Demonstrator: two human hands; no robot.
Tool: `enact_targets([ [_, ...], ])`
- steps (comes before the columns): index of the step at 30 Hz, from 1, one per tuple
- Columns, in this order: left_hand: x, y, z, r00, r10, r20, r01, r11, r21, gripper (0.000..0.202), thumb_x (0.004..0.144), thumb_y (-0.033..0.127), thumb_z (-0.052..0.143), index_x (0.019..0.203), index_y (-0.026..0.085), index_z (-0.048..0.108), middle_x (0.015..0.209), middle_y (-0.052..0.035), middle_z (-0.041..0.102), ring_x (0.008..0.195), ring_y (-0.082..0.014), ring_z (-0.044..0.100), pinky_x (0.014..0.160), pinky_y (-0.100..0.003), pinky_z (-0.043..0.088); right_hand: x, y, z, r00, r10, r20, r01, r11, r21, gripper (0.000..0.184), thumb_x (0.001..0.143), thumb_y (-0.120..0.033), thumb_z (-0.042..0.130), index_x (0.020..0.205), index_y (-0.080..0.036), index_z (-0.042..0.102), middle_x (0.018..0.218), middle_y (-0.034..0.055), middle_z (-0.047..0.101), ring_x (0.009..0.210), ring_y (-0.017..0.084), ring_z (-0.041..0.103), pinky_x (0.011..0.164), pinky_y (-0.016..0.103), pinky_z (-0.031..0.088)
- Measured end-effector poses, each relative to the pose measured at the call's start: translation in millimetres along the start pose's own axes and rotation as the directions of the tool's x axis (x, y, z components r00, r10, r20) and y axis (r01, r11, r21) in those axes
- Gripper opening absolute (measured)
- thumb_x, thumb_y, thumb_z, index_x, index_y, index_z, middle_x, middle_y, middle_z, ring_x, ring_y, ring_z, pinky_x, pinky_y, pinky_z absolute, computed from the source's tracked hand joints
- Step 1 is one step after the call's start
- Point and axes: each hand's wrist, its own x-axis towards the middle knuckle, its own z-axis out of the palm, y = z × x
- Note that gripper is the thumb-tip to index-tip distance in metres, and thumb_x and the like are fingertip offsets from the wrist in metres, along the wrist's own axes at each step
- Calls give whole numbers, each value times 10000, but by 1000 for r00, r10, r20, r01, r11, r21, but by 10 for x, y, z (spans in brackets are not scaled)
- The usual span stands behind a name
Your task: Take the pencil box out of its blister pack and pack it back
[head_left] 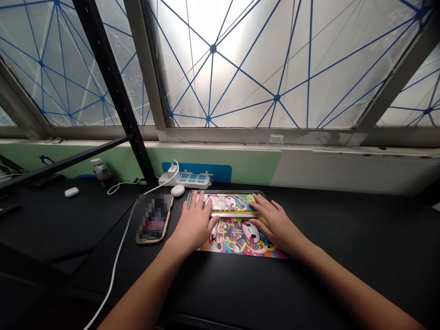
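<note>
A flat, colourful cartoon-printed case (232,203) with a pale front edge lies lengthwise on the black desk. Partly under it or just in front is a bright printed sheet (237,236) showing a round white cartoon face. My left hand (195,223) rests over the left end of the case, fingers stretched out and the thumb apart. Over the right end lies my right hand (277,224), its fingers spread and the thumb on the sheet. Both hands cover the ends of the case. A grey, clear-looking rim shows behind it.
A phone (154,219) lies left of my left hand. Behind it are a white earbud case (178,190) and a power strip (185,179). A white cable (118,256) runs along the left. A black metal frame post (115,91), a bottle (103,172) and another small white case (72,192) are farther left.
</note>
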Motion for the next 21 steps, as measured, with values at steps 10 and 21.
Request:
enact_targets([
  [10, 547, 288, 198, 980, 197, 24, -197, 980, -18, 605, 1028, 532, 256, 1506, 184, 385, 1601, -156, 312, 1481, -374, 238, 1142, -604, 246, -108, -513, -80, 952, -299, 66, 288, 947, 139, 309, 999, -390, 469, 1165, -221, 668, 1155, 117, 707, 1099, 281, 629, 969, 463, 485],
  [21, 562, -127, 234, 981, 191, -43, -191, 982, -1, 588, 1034, 530, 238, 1505, 214, 392, 1607, -122, 311, 1492, -324, 230, 1163, -562, 210, -83, -490, -28, 901, -220, 374, 128, 959, 254, 867, 848, -683, 589, 1562, -307, 273, 1620, 101, 296, 1480, 348, 251, 1192, 563, 183],
])
